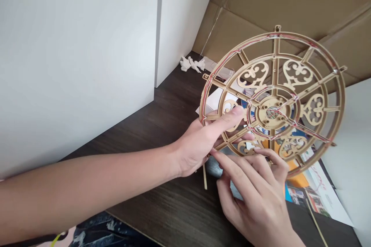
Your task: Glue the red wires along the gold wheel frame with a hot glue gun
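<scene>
A round wooden cut-out wheel (292, 75) with heart-shaped scrollwork, spokes and thin red wire along its rim is held up over a dark wooden desk (162, 200). My left hand (199, 144) grips the wheel's left rim, thumb across a spoke. My right hand (255, 193) is below it, fingertips touching the lower rim near the left hand. A thin wooden stick (205, 176) pokes down beneath the left hand.
A colourful printed booklet (315, 191) lies under the wheel. Crumpled white paper (189, 63) sits at the desk's far corner. White cabinet panels (78, 54) stand on the left and cardboard (275, 0) behind. Another thin stick (317, 225) lies at the lower right.
</scene>
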`<move>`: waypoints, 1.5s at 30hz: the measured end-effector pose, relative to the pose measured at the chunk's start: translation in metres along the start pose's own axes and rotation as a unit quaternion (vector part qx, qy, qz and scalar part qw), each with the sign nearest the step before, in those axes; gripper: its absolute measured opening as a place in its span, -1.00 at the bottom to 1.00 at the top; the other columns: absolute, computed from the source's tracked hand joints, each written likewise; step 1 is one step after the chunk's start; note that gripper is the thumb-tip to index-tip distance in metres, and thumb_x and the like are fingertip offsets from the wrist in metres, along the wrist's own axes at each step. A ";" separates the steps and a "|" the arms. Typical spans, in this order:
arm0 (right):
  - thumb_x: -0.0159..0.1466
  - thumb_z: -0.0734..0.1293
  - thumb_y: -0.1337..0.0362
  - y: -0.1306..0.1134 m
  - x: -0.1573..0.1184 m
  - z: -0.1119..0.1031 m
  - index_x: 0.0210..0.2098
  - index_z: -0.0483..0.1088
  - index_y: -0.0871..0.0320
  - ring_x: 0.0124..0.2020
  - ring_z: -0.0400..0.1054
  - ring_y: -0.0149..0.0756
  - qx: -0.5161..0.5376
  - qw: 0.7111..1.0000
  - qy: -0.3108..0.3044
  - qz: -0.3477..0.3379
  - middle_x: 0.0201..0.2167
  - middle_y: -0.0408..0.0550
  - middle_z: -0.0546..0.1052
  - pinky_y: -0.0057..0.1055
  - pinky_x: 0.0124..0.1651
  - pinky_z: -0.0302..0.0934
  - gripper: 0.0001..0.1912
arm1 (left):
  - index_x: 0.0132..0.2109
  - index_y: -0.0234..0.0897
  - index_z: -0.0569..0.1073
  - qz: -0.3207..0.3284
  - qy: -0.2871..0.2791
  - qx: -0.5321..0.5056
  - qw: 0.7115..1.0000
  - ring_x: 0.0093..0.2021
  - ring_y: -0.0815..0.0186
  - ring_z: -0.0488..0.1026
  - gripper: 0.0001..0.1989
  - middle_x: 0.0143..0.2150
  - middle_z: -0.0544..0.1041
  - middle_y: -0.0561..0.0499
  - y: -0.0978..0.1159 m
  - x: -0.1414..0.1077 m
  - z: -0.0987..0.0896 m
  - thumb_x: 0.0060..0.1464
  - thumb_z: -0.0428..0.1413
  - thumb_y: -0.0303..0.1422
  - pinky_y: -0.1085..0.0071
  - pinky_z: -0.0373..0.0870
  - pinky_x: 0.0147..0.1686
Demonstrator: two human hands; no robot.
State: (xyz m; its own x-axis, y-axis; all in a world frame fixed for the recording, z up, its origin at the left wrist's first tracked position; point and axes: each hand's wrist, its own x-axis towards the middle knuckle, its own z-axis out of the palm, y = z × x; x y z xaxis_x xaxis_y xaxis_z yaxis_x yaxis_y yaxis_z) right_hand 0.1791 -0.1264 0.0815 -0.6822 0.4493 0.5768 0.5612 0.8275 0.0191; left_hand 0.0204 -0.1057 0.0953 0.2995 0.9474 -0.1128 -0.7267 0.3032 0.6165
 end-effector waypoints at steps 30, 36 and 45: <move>0.34 0.33 0.41 -0.001 0.001 0.005 0.18 0.39 0.15 -0.14 0.30 -0.26 0.014 0.999 -0.028 0.014 -0.07 -0.10 0.54 0.18 0.27 0.07 -0.58 | -0.04 -0.33 0.51 0.025 -0.018 -0.119 0.992 0.09 -0.05 0.50 -0.48 -0.14 0.59 -0.15 0.005 0.001 -0.002 0.15 0.07 0.05 0.08 0.43 0.12; 0.26 0.41 0.47 0.006 0.000 0.008 0.11 0.32 0.25 -0.18 0.31 -0.33 0.027 0.999 0.034 0.001 -0.18 -0.02 0.54 0.03 0.31 0.07 -0.56 | -0.10 -0.33 0.52 0.052 -0.069 -0.075 0.993 0.06 -0.05 0.52 -0.49 -0.16 0.59 -0.14 0.009 0.002 -0.003 0.17 0.05 0.06 0.05 0.45 0.10; 0.31 0.38 0.48 0.008 -0.002 0.005 0.02 0.40 0.22 -0.18 0.35 -0.31 0.029 0.999 0.000 -0.027 -0.09 -0.11 0.58 0.08 0.21 0.13 -0.70 | -0.15 -0.30 0.54 0.059 -0.028 -0.047 0.997 0.05 -0.03 0.53 -0.49 -0.19 0.59 -0.10 0.009 0.007 -0.006 0.18 0.04 0.09 0.07 0.47 0.08</move>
State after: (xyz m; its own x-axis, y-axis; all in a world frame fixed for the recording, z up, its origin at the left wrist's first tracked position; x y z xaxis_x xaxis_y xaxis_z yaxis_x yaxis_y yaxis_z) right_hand 0.1827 -0.1188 0.0763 -0.7116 0.4031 0.5754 0.4953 0.8687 0.0040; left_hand 0.0124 -0.0963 0.0958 0.2408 0.9706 0.0013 -0.8125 0.2009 0.5472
